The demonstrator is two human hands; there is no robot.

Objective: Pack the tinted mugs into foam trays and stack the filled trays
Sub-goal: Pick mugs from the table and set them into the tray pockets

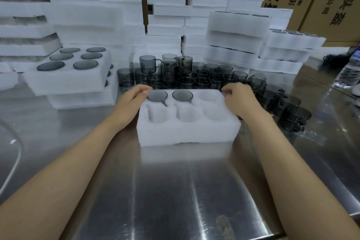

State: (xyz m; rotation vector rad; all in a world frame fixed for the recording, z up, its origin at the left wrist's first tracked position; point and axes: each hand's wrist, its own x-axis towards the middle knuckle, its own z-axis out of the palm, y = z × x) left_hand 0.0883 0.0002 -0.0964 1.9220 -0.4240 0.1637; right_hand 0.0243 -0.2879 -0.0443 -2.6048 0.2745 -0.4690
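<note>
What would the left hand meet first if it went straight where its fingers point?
Probably the tinted mug in the far-left pocket of the foam tray, just ahead of the left hand.

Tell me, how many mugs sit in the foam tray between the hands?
2. The back-left mug sits by the left hand; the back-middle mug is next to it. The other four pockets of the foam tray look empty, so none seems hidden.
</note>
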